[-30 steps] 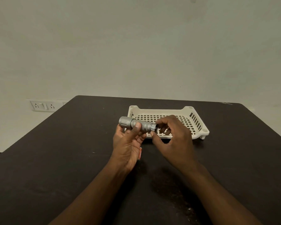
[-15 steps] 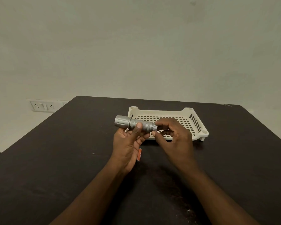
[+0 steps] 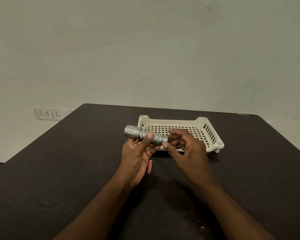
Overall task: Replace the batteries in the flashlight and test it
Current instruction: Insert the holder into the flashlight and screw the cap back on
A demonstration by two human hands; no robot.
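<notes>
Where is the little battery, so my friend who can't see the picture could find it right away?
Start at the dark table and find the white slotted basket near its far edge. Come toward the person to the left hand, which holds the silver flashlight. The battery lies on the table just right of that palm: a small orange stick, the only bright-coloured thing there.

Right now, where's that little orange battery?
In the head view, the orange battery lies on the dark table, just right of the left hand that holds the flashlight, nearer the person than the white basket.
</notes>
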